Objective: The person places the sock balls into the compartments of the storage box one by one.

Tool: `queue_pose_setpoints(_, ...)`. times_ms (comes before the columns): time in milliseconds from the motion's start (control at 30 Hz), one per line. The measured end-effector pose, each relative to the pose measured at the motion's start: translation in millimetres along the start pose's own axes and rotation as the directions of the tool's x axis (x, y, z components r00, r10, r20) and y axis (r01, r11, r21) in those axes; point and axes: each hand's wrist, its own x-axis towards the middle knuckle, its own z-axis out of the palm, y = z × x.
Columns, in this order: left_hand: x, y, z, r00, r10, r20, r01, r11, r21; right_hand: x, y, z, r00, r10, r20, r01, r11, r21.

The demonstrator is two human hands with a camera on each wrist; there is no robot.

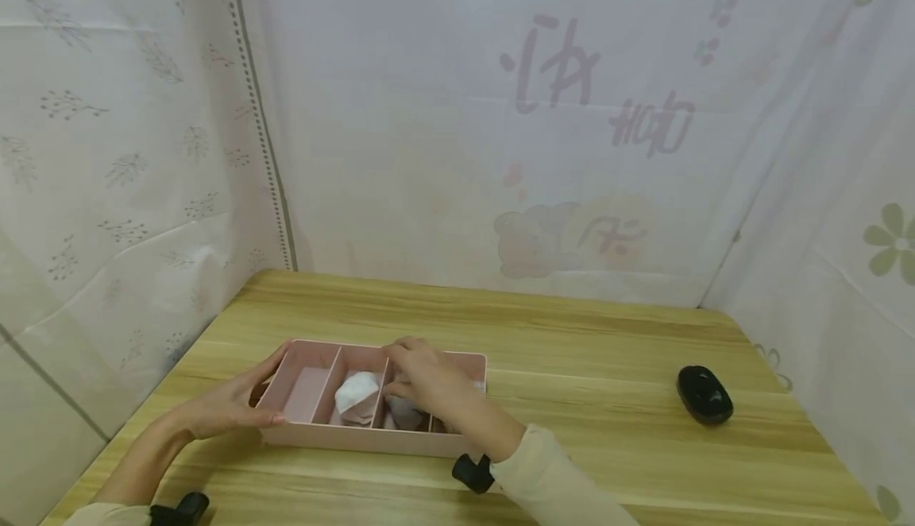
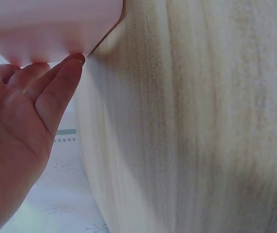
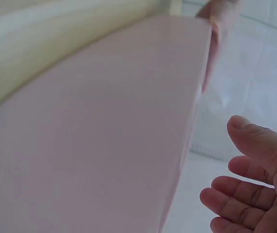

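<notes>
A pink divided storage box [image 1: 357,438] stands on the table left of centre. My left hand [image 1: 221,408] holds its left end, with the thumb at the front corner and the fingers towards the back. In the left wrist view, the fingers [image 2: 60,94] touch the box's pink outer wall [image 2: 56,34]. A white, crumpled-looking piece [image 1: 357,393] sits in the second compartment from the left. My right hand [image 1: 429,379] is over the third compartment, where a grey item [image 1: 405,413] shows partly beneath it. The right wrist view shows loosely bent fingers [image 3: 240,189] with nothing visible between them.
A black computer mouse [image 1: 704,394] lies on the right side of the wooden table [image 1: 586,431]. Printed cloth [image 1: 400,152] hangs behind and at both sides. The leftmost compartment shows its bare floor; the rightmost is mostly hidden by my right arm.
</notes>
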Motion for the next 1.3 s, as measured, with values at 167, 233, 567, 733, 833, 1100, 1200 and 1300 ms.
queue_pose_setpoints(167,-0.4,-1.1,0.2,1.0,0.007,0.0,-0.007,1.0,-0.005,-21.0,26.3,-12.6,0.995,0.0,-0.1,0.002,1.0,0.02)
queue_pose_setpoints(233,-0.2,-1.3,0.3,1.0,0.009,0.003,-0.009,1.0,-0.01,-30.3,37.8,-17.9,0.99,0.0,-0.144,0.004,0.999,0.032)
queue_pose_setpoints(567,0.6,-0.4,-0.9,1.0,-0.005,0.006,0.005,1.0,-0.001,-82.9,93.6,-37.7,0.951,0.176,-0.255,-0.155,0.983,0.102)
queue_pose_setpoints(733,0.5,0.4,-0.1,1.0,-0.004,0.005,0.004,1.0,-0.001,-113.7,121.9,-45.4,0.931,0.274,-0.242,-0.256,0.961,0.103)
queue_pose_setpoints(833,0.7,0.5,0.3,1.0,-0.003,0.003,0.003,1.0,0.001,-133.2,138.5,-51.7,0.911,0.32,-0.258,-0.309,0.947,0.085)
queue_pose_setpoints(1100,1.3,-0.8,-0.9,1.0,-0.005,0.008,0.005,1.0,0.001,-183.4,173.1,-70.9,0.873,0.402,-0.277,-0.404,0.913,0.054)
queue_pose_setpoints(1200,1.5,-1.1,-0.9,1.0,-0.006,0.012,0.007,1.0,-0.013,-199.3,183.1,-77.8,0.859,0.429,-0.279,-0.437,0.899,0.035)
queue_pose_setpoints(1300,1.2,-1.6,-0.3,1.0,-0.009,0.011,0.009,1.0,-0.015,-212.9,194.3,-83.5,0.845,0.448,-0.292,-0.46,0.887,0.029)
